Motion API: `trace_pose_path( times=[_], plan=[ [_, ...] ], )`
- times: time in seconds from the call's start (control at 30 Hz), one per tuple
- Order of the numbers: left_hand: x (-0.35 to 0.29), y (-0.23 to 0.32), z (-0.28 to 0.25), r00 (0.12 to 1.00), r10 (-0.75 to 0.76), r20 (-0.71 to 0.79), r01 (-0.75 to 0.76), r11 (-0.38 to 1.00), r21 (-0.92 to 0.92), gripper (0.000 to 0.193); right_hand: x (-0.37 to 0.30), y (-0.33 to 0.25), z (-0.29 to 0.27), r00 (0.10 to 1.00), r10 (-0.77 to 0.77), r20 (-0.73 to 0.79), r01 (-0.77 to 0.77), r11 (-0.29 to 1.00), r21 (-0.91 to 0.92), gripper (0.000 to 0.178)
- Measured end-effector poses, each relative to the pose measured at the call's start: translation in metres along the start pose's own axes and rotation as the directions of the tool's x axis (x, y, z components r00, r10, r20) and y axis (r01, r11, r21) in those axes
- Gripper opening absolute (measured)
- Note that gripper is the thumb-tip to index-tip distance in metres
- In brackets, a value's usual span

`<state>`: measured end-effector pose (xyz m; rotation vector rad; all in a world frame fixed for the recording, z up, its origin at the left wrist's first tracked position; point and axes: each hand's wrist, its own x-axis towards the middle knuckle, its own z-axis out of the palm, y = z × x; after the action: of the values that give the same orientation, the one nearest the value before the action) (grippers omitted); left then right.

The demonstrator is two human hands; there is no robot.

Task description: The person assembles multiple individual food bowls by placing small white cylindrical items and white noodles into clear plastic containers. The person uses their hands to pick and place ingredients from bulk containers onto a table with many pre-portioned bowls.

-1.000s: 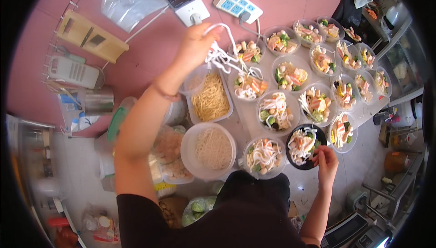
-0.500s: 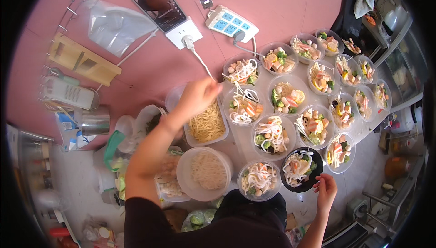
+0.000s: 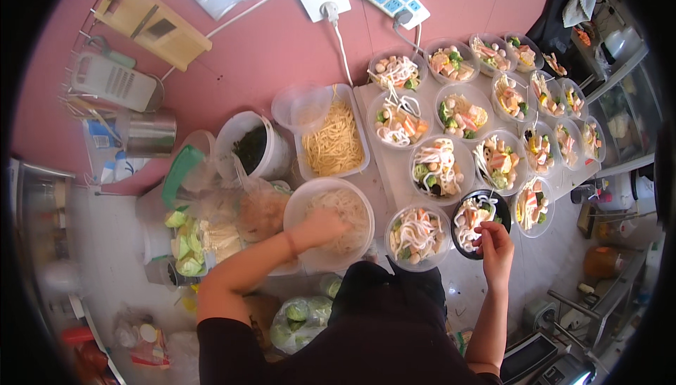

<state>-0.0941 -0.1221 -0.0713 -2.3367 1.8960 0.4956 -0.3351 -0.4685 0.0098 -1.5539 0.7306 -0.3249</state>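
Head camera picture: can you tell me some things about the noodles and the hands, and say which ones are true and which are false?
1. The left hand is inside the big round bowl of pale noodles. True.
2. The right hand is at the black bowl. True.
3. The rectangular tub of yellow noodles is empty. False: it is full of noodles.
4. All the filled bowls are black. False: only one is black; the others, such as the clear bowl beside it, are see-through.
5. A wooden slicer hangs on the pink wall. True.
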Motion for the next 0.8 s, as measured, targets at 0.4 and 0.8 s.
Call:
trace_pose_path(
  times=[0.4, 0.8],
  plan=[
    [-0.101, 0.036, -0.225, 0.85, -0.406, -0.336, 0.263, 0.88, -0.396, 0.021, -0.017, 0.019, -0.007, 0.998, -0.058, 0.0, 0.058, 0.997, 0.05, 0.014],
    [-0.049, 0.06, -0.362, 0.724, -0.39, -0.569, -0.117, 0.743, -0.659, 0.015, -0.015, 0.022, -0.021, 0.998, -0.059, -0.005, 0.059, 0.993, 0.098, 0.015]
  ],
)
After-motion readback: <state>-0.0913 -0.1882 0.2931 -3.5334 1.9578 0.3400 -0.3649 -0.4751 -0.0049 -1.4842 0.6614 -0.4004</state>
